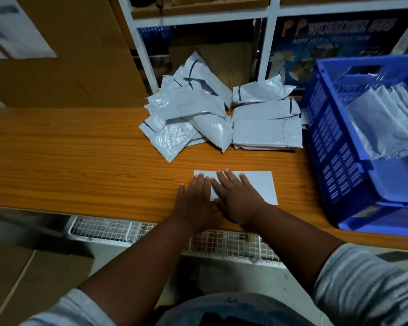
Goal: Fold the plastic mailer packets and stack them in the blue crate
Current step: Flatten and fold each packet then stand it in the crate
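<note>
Head camera looks steeply down, close over table (80, 161).

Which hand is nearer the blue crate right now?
Right. The right hand presses flat on the middle of the flat mailer, on the side toward the blue crate. The left hand rests over the mailer's left edge, farther from the crate.

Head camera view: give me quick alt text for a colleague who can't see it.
Both hands, left hand and right hand, press flat on a folded grey mailer on the wooden table. Behind it lies a loose pile of mailer packets. At right, a blue crate holds folded packets leaning inside.
</note>
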Available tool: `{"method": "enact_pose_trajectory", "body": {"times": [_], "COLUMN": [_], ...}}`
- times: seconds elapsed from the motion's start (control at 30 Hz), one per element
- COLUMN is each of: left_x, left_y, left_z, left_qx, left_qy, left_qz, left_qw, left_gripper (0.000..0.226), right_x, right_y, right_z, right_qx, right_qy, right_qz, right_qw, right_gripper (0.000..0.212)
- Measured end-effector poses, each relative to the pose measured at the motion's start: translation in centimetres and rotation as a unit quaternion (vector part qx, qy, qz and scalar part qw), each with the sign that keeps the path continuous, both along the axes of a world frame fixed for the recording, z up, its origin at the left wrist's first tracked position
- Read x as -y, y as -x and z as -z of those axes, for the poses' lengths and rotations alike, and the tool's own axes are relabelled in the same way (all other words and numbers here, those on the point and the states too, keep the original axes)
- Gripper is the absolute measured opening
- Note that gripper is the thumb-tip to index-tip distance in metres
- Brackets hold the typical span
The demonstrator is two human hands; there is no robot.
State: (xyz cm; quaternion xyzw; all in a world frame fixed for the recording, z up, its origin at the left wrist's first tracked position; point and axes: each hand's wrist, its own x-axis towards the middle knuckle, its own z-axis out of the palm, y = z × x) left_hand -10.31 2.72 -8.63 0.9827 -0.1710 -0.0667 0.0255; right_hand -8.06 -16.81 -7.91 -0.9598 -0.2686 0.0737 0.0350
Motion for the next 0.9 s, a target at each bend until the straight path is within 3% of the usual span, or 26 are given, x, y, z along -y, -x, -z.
{"method": "enact_pose_trajectory", "body": {"times": [0.13, 0.23, 0.37, 0.47, 0.6, 0.83, 0.9], "left_x": [-1.9, -1.9, -0.7, 1.0, -0.8, -5.3, -3.8], "left_y": [0.7, -0.3, -2.8, -3.6, -3.3, -3.1, -2.8], "left_z": [0.6, -0.3, -1.6, -0.6, 1.5, 2.3, 1.8], "left_qx": [-0.006, -0.020, 0.055, 0.046, 0.035, 0.049, 0.064], "left_qy": [-0.028, -0.017, 0.055, 0.047, 0.007, 0.021, 0.047], "left_qz": [0.017, 0.016, 0.030, 0.077, 0.066, -0.013, 0.001], "left_qw": [0.999, 1.000, 0.997, 0.995, 0.997, 0.999, 0.997], "left_gripper": [0.103, 0.099, 0.062, 0.066, 0.075, 0.079, 0.077], "right_x": [-0.2, 0.1, 1.0, 1.4, 4.0, 9.6, 7.7], "right_y": [-0.4, -1.0, -1.5, -1.1, -0.3, 0.5, 0.6], "right_z": [1.1, 0.4, -0.3, 0.8, 1.9, 0.9, 0.0], "right_qx": [-0.028, -0.058, -0.027, -0.005, -0.005, -0.012, 0.035], "right_qy": [-0.013, -0.079, -0.213, -0.146, -0.025, -0.027, -0.030], "right_qz": [-0.003, 0.003, 0.029, 0.028, 0.094, 0.249, 0.220], "right_qw": [1.000, 0.995, 0.976, 0.989, 0.995, 0.968, 0.974], "right_gripper": [0.080, 0.069, 0.054, 0.060, 0.078, 0.079, 0.073]}}
